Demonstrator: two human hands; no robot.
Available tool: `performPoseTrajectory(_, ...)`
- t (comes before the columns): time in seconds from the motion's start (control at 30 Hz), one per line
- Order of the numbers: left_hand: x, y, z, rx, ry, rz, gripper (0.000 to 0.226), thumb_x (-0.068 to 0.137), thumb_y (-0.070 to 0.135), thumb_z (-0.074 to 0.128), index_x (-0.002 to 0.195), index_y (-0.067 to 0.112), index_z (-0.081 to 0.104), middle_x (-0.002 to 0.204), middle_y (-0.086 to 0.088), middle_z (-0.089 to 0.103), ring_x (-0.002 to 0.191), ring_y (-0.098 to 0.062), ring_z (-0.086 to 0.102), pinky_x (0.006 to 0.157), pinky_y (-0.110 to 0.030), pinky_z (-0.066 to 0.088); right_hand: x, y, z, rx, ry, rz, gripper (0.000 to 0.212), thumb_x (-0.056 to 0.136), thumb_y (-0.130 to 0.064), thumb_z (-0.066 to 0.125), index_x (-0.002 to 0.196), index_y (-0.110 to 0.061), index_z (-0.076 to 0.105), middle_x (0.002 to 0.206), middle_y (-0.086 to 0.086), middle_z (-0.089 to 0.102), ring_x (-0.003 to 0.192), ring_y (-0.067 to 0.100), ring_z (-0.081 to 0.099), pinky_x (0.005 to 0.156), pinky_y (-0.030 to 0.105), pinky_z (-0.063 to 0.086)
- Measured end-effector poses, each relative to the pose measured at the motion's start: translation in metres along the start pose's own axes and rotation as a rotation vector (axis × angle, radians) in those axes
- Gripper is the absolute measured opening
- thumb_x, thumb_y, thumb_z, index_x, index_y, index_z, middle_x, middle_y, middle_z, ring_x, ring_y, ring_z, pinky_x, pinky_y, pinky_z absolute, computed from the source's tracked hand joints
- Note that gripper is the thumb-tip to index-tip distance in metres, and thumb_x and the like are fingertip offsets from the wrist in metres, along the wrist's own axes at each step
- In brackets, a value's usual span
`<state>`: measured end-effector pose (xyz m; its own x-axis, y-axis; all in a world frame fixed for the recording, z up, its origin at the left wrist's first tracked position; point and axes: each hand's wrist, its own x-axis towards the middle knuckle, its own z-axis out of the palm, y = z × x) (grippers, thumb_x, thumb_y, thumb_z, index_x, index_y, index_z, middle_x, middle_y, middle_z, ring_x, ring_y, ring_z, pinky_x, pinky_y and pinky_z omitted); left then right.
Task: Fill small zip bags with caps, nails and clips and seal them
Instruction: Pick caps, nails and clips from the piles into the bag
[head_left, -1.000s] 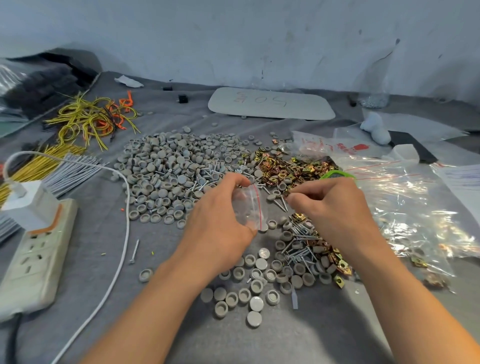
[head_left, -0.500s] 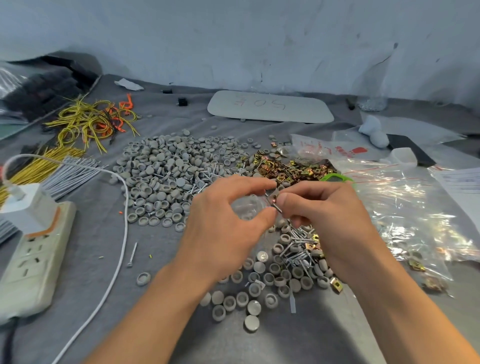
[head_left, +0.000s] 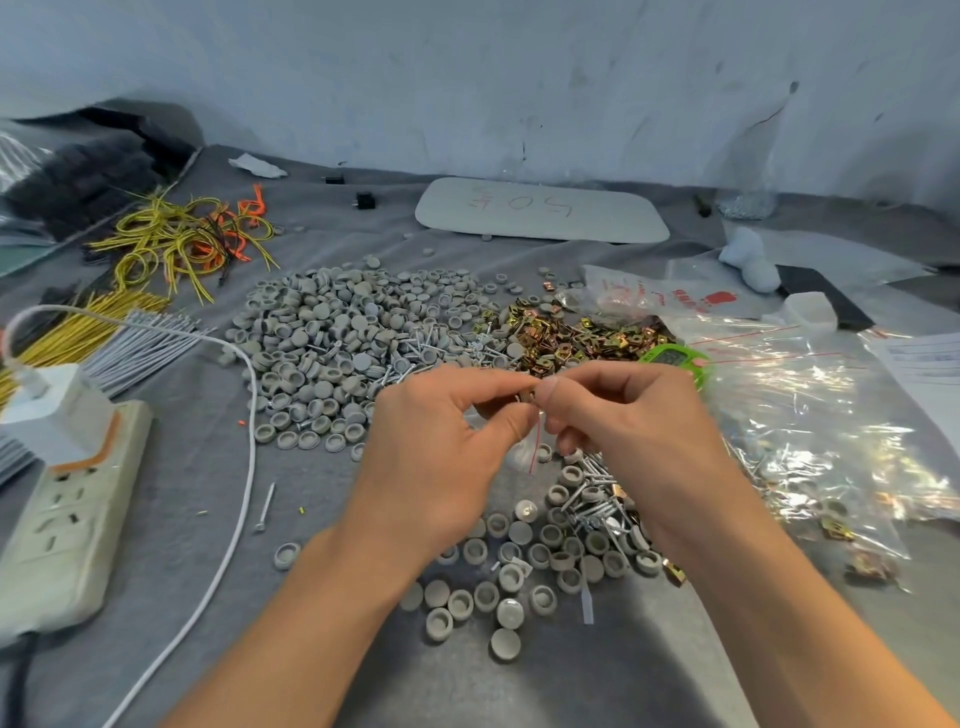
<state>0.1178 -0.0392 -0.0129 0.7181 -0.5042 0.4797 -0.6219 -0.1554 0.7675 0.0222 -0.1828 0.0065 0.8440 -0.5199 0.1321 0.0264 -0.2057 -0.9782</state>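
A small clear zip bag with a red stripe hangs between my hands, mostly hidden by my fingers. My left hand pinches its top edge with thumb and forefinger. My right hand meets it fingertip to fingertip at the bag's mouth, holding something small and metallic that I cannot make out. A big heap of grey caps lies behind my hands, with gold clips to its right. Nails and more caps lie under my right hand.
A power strip with a white charger and cable sits at the left. Yellow and orange wires lie at the back left. Large clear plastic bags cover the right. A white board lies at the back.
The bag was held open in my left hand; my right hand has closed in from the right, and both hands' fingertips now meet at the bag's top, a little higher.
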Motion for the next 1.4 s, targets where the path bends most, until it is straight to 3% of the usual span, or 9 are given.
performPoseTrajectory(0.1, -0.002, 0.001, -0.002, 0.025, 0.032, 0.017, 0.027, 0.076, 0.026, 0.089, 0.097, 0.041, 0.081, 0.088, 0.026, 0.073, 0.085, 0.003, 0.069, 0.074, -0.012, 0.051, 0.002, -0.001, 0.0, 0.066, -0.015, 0.085, 0.019, 0.091, -0.014, 0.075, 0.072, -0.014, 0.079, 0.062, 0.008, 0.065, 0.055, 0.019, 0.055, 0.058, 0.031, 0.046)
performPoseTrajectory(0.23, -0.003, 0.005, -0.005, -0.025, 0.031, 0.079, 0.022, 0.078, 0.028, 0.088, 0.096, 0.04, 0.081, 0.091, 0.027, 0.074, 0.09, 0.001, 0.07, 0.076, -0.012, 0.051, 0.001, -0.005, -0.003, 0.174, -0.117, 0.173, 0.027, 0.095, -0.01, 0.068, 0.07, -0.011, 0.078, 0.062, 0.01, 0.061, 0.054, 0.017, 0.05, 0.057, 0.027, 0.045)
performPoseTrajectory(0.37, -0.002, 0.006, -0.006, 0.045, 0.038, 0.116, 0.016, 0.083, 0.027, 0.083, 0.097, 0.034, 0.081, 0.088, 0.025, 0.072, 0.091, 0.0, 0.068, 0.079, -0.015, 0.051, -0.001, -0.005, -0.001, 0.106, -0.11, 0.15, 0.021, 0.094, -0.012, 0.07, 0.076, -0.009, 0.08, 0.067, 0.011, 0.068, 0.058, 0.02, 0.056, 0.062, 0.032, 0.046)
performPoseTrajectory(0.53, -0.002, 0.009, -0.004, 0.216, 0.05, 0.232, 0.014, 0.084, 0.026, 0.081, 0.098, 0.027, 0.082, 0.088, 0.021, 0.073, 0.086, -0.001, 0.063, 0.08, -0.026, 0.05, -0.002, -0.006, -0.001, 0.082, -0.117, 0.133, 0.017, 0.091, -0.022, 0.073, 0.082, -0.011, 0.082, 0.074, 0.01, 0.074, 0.061, 0.016, 0.064, 0.058, 0.024, 0.045)
performPoseTrajectory(0.8, -0.003, 0.011, -0.001, 0.141, 0.066, 0.242, 0.022, 0.081, 0.032, 0.081, 0.101, 0.04, 0.078, 0.08, 0.036, 0.064, 0.084, 0.0, 0.066, 0.076, -0.017, 0.049, 0.0, -0.007, -0.009, 0.157, -0.124, 0.242, 0.015, 0.086, -0.019, 0.077, 0.083, -0.005, 0.081, 0.07, 0.011, 0.07, 0.056, 0.015, 0.061, 0.048, 0.017, 0.043)
performPoseTrajectory(1.0, -0.005, 0.01, 0.002, 0.207, 0.129, 0.315, 0.015, 0.084, 0.032, 0.076, 0.098, 0.031, 0.082, 0.083, 0.019, 0.075, 0.081, -0.001, 0.061, 0.078, -0.023, 0.046, 0.002, -0.007, -0.007, 0.189, -0.059, 0.271, 0.013, 0.08, -0.021, 0.083, 0.075, -0.009, 0.082, 0.068, 0.007, 0.07, 0.054, 0.014, 0.061, 0.046, 0.018, 0.042)
performPoseTrajectory(1.2, -0.005, 0.008, 0.005, 0.187, 0.132, 0.305, 0.016, 0.087, 0.036, 0.075, 0.099, 0.029, 0.082, 0.082, 0.015, 0.075, 0.079, -0.004, 0.063, 0.076, -0.03, 0.048, -0.003, -0.008, -0.006, 0.123, 0.049, 0.165, 0.017, 0.081, -0.017, 0.084, 0.065, -0.013, 0.08, 0.06, 0.007, 0.069, 0.047, 0.014, 0.059, 0.044, 0.016, 0.043)
performPoseTrajectory(1.33, -0.003, 0.01, 0.006, 0.136, 0.131, 0.251, 0.014, 0.087, 0.037, 0.074, 0.097, 0.031, 0.082, 0.088, 0.019, 0.074, 0.082, -0.002, 0.065, 0.077, -0.028, 0.05, -0.004, -0.008, -0.003, 0.004, 0.118, 0.012, 0.015, 0.083, -0.018, 0.084, 0.069, -0.016, 0.08, 0.06, 0.007, 0.07, 0.048, 0.018, 0.061, 0.054, 0.033, 0.054)
performPoseTrajectory(1.4, -0.003, 0.011, 0.004, 0.11, 0.125, 0.211, 0.01, 0.086, 0.035, 0.077, 0.095, 0.035, 0.081, 0.087, 0.024, 0.074, 0.083, 0.0, 0.067, 0.076, -0.024, 0.051, -0.003, -0.008, -0.004, -0.064, 0.128, -0.053, 0.014, 0.086, -0.016, 0.082, 0.072, -0.019, 0.081, 0.061, 0.006, 0.072, 0.051, 0.018, 0.064, 0.054, 0.032, 0.055)
